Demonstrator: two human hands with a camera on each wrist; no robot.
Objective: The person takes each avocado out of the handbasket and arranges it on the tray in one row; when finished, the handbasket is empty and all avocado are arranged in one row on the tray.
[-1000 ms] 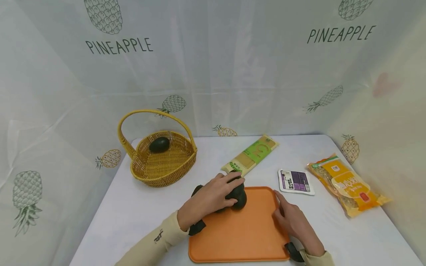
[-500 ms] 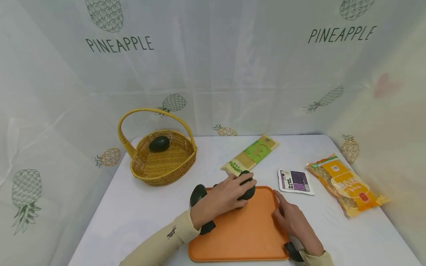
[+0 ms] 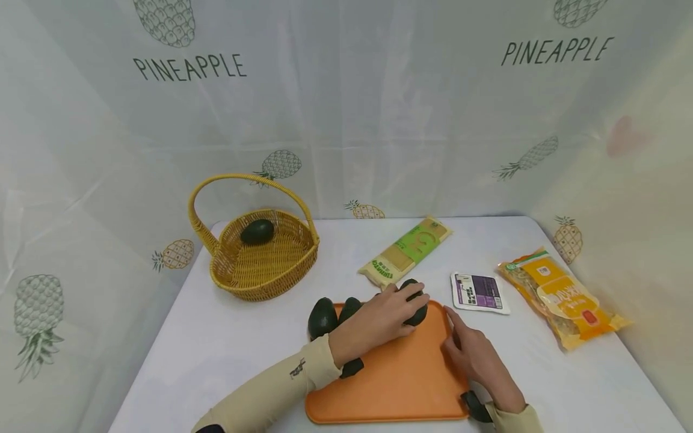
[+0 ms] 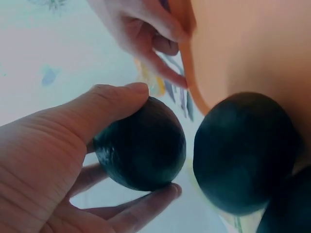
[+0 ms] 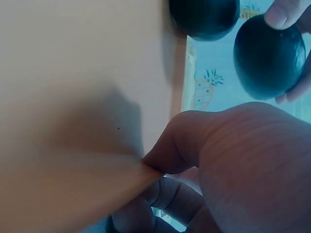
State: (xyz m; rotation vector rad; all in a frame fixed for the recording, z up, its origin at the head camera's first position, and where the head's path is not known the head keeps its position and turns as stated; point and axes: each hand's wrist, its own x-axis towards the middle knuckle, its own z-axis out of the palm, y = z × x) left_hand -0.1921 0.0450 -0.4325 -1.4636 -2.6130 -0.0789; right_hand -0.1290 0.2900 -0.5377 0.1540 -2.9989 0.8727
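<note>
My left hand point(image 3: 379, 320) grips a dark green avocado point(image 3: 415, 305) between thumb and fingers, over the far right part of an orange tray point(image 3: 403, 385). In the left wrist view the held avocado point(image 4: 146, 145) is apart from another avocado point(image 4: 245, 153) on the tray. Two more avocados show at the tray's far left: one avocado point(image 3: 322, 317) by the corner and a second avocado point(image 3: 351, 308) beside it, partly hidden by my left arm. My right hand point(image 3: 480, 364) pinches the tray's right rim, thumb on top and fingers beneath, as the right wrist view shows.
A wicker basket point(image 3: 295, 273) with a tall handle stands at the back left, one avocado point(image 3: 257, 231) inside. Behind the tray lies a noodle packet point(image 3: 406, 251). To the right are a white and purple packet point(image 3: 479, 293) and a yellow bag point(image 3: 565, 299).
My left hand has moved right along the tray's far side with the avocado, uncovering the avocados at the far left. The right hand has stayed on the rim.
</note>
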